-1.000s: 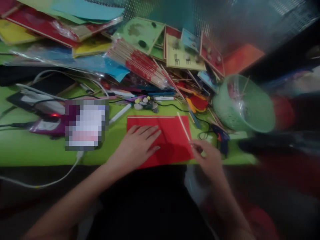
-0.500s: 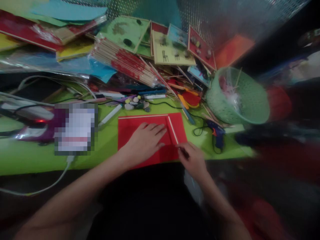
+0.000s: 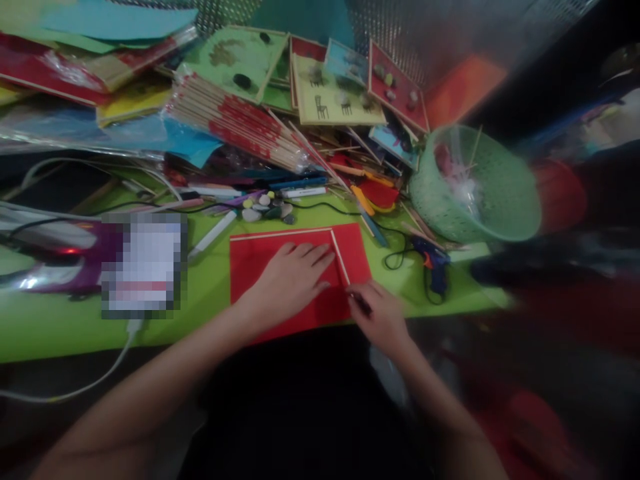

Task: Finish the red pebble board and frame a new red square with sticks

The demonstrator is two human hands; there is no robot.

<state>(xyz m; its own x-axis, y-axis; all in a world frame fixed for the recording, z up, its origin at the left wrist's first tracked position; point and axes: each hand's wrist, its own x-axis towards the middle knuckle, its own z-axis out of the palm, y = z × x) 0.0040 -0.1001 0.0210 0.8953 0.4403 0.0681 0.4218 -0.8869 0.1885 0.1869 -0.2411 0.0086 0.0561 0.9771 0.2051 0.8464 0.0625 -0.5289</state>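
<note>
- The left hand lies open and flat, palm down, fingers slightly spread, on the red sheet.
- The right hand is curled, its fingertips bunched at the near end of a thin stick. Blur makes it impossible to tell whether it pinches the stick or only presses on it. A small dark shape shows at the fingertips, too unclear to name.
- The stick lies on the right part of the sheet, running from far to near, just right of the left fingers.
- An edge stick lies along the sheet's far edge and meets the first one at its far end.
- The sheet sits at the near edge of the green counter, in the middle of the scene.
- A green basket stands to the far right, tipped toward the sheet. White fluff and a few sticks are inside.
- A glue gun lies between the basket and the sheet, its cord looping beside it.
- Pebbles sit just beyond the sheet.
- A stick bundle and framed cards lie farther back.
</note>
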